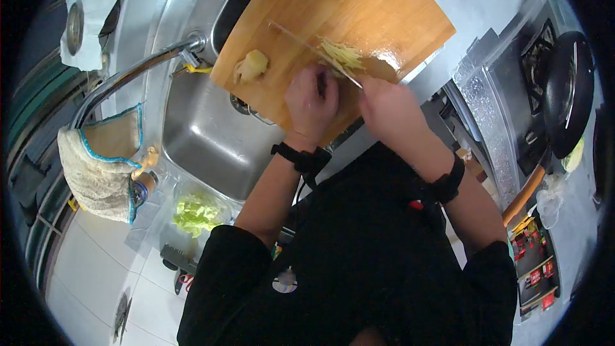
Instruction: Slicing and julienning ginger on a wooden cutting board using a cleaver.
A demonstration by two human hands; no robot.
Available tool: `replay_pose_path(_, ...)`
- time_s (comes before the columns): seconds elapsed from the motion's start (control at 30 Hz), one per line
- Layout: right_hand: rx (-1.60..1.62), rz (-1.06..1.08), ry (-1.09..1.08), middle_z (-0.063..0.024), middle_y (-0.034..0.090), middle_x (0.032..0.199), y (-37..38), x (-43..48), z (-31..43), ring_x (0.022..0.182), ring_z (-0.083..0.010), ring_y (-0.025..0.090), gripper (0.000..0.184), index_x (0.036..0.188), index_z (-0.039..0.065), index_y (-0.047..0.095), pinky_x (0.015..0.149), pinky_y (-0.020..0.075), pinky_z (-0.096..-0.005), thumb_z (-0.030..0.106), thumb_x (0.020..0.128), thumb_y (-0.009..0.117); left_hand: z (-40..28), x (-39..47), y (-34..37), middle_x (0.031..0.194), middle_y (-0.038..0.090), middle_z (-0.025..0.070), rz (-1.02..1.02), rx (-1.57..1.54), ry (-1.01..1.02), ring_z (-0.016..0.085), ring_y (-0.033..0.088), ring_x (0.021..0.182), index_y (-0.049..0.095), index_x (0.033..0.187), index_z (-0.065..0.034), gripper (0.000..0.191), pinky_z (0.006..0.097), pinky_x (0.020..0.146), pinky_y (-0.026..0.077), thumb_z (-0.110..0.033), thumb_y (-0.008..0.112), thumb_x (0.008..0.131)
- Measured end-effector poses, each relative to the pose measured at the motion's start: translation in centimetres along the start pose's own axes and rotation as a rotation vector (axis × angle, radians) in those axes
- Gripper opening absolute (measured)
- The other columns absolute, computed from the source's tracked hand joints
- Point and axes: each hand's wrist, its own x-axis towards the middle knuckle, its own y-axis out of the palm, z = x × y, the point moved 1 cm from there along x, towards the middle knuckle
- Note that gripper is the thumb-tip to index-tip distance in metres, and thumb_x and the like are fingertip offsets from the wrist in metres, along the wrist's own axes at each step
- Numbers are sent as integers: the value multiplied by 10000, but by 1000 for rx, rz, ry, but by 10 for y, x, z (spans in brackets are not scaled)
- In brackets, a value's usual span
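Note:
My right hand (391, 110) is closed on a kitchen knife (307, 45), seen almost edge-on, its blade reaching to the upper left over a wooden cutting board (384, 0). My left hand (312, 98) rests on the board just left of the blade, fingers curled down; whatever lies beneath them is hidden. Thin pale-yellow strips, apparently ginger (341, 53), lie in a small pile on the far side of the blade. A peeled piece of ginger root (251, 66) sits near the board's left corner, apart from both hands.
Beneath the board's left edge is a steel sink (216, 139) with a curved faucet (139, 69). A cloth (96, 173) hangs by the faucet. Lettuce leaves (197, 214) lie near the sink. On the right, a black wok (567, 96) with a wooden handle (523, 194) stands by the stove.

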Motion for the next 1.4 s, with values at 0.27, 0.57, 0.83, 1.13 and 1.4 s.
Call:
replay_pose_path(0.27,12,39,62,-205,685,830,-19,-20,0,723,-410,672,212,1124,18,635,652,551,-503,98,929,607,2,-3,4,764,623,122,-16,-48,-47,312,624,668,641,945,-47,126,417,607,498,-67,708,839)
replay_pose_path(0.57,-8,37,35,-166,676,817,-18,-35,9,679,-374,687,201,1080,9,609,604,569,-477,116,910,605,3,-2,3,736,592,132,-28,-73,-19,326,607,650,603,896,-35,150,432,593,487,-77,717,808)
replay_pose_path(0.83,-30,83,64,-162,673,826,-16,-35,9,701,-371,678,298,1194,11,613,627,559,-473,99,909,613,6,-3,5,737,577,124,-12,-66,-9,333,591,661,588,899,-32,174,438,589,470,-64,715,784)
replay_pose_path(1.13,-51,107,53,-182,687,844,-14,-27,15,714,-382,710,152,1034,-2,568,621,585,-482,88,916,536,2,0,2,748,586,124,-23,-85,1,333,593,667,601,928,-35,211,442,590,469,-65,726,760)
replay_pose_path(1.4,97,30,43,-219,672,811,-3,-3,-3,742,-424,665,194,1077,-10,614,661,541,-520,103,919,606,-2,1,1,737,597,115,-28,-25,-9,308,603,655,627,919,-54,140,423,587,483,-65,720,816)
